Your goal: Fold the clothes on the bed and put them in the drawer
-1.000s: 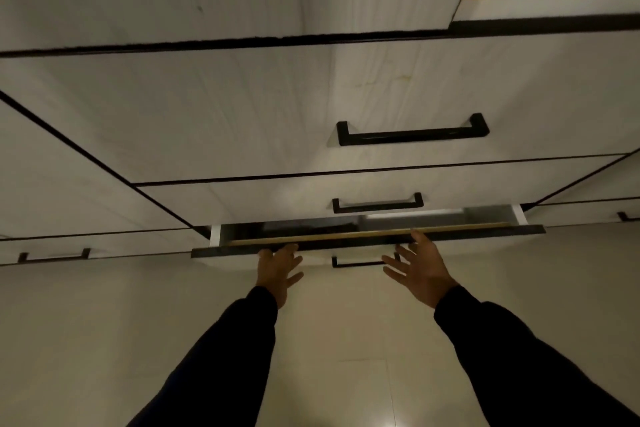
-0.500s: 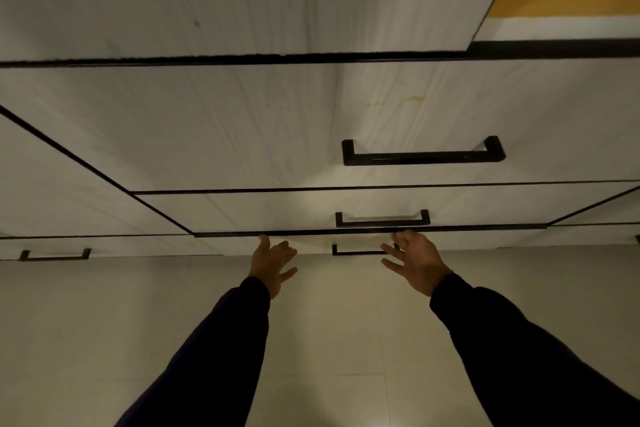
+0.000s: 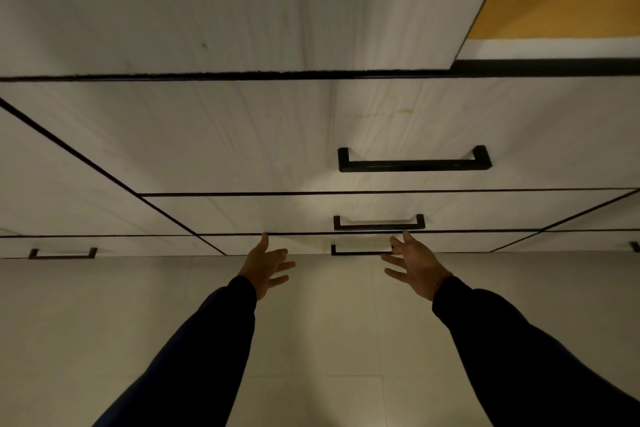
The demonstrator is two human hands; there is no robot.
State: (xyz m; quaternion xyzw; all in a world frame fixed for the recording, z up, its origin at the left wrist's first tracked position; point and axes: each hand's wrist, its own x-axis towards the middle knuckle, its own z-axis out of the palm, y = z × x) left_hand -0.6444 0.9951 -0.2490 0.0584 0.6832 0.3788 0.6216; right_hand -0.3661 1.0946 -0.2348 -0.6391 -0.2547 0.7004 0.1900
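Bottom drawer [image 3: 304, 244] of the white dresser [image 3: 242, 135] sits flush, closed, its black handle [image 3: 360, 251] between the 2 hands. Left hand [image 3: 266, 265] spread, fingers relaxed, holding nothing, thumb tip at the drawer's top seam. Right hand [image 3: 414, 267] likewise spread, empty, fingertips just beside the handle's right end. Dark sleeves [image 3: 207, 340] on both arms. Pale tiled floor [image 3: 329, 340] below. No clothes visible.

No text, label, brand, number or sign can be read anywhere in the head view: the pale drawer fronts [image 3: 311, 149], their black handles [image 3: 414, 163] and the floor [image 3: 104, 322] carry no writing.
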